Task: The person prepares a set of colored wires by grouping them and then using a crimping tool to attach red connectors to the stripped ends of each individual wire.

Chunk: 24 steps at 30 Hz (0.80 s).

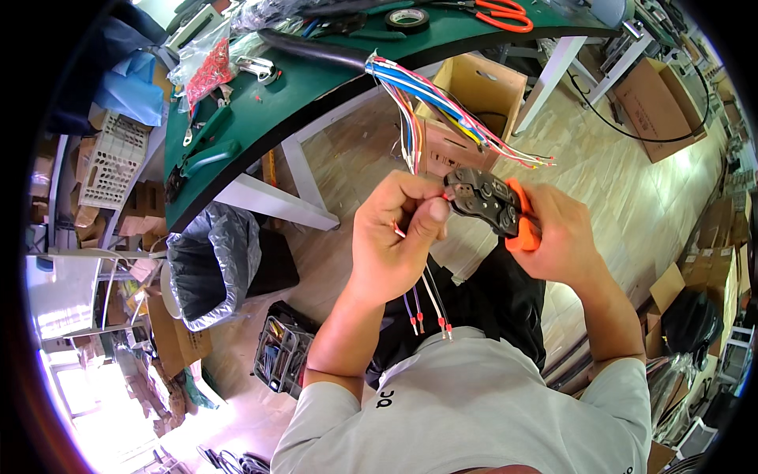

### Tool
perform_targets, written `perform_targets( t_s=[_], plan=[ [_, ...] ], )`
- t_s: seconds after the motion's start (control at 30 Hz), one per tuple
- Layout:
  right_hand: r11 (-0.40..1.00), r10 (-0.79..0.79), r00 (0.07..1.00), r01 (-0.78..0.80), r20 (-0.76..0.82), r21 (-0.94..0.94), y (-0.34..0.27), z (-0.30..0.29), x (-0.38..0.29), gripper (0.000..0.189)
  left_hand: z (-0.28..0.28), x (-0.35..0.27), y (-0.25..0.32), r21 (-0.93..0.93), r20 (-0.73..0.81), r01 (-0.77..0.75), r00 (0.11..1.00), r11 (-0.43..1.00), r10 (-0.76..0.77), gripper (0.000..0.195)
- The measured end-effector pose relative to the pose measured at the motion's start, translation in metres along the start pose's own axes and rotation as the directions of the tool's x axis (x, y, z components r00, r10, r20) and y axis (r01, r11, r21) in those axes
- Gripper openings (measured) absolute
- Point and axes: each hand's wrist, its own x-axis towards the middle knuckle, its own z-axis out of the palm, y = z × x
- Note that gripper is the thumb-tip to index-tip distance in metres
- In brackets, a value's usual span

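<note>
My right hand (pixel 556 228) grips the orange handles of a ferrule crimping plier (pixel 485 198), its black jaws pointing left. With thumb and forefinger, my left hand (pixel 397 231) pinches a wire with a red ferrule (pixel 446 196) at those jaws. Whether the ferrule sits inside the jaws I cannot tell. Several thin wires (pixel 408 133) run down into my left hand; loose ends with red ferrules (pixel 441 322) hang below it. They fan out of a thick black cable (pixel 320 52) lying over the bench edge. Another bundle of blue, white and pink wires (pixel 432 92) points right, some ends ferruled.
On the green bench (pixel 296 98) lie a bag of red ferrules (pixel 208 74), green-handled pliers (pixel 207 142), black tape (pixel 407 20) and orange-handled scissors (pixel 503 13). Below stand a cardboard box (pixel 474 89), a lined bin (pixel 216 266) and a tool box (pixel 284 349).
</note>
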Motion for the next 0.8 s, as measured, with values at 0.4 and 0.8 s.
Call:
perform_targets(
  t_s=[0.4,0.8],
  plan=[
    [0.987,0.124,0.976,-0.141,0.18,0.083,-0.033,0.001,0.041,0.08,-0.02,0.003,-0.007,-0.073,-0.133,-0.059,0.99,0.996,0.048,0.016],
    [0.999,-0.012,1.0,0.01,-0.027,-0.05,-0.03,0.02,0.138,0.072,-0.058,-0.019,0.01,-0.222,-0.308,-0.186,0.945,0.957,0.112,0.014]
  ],
)
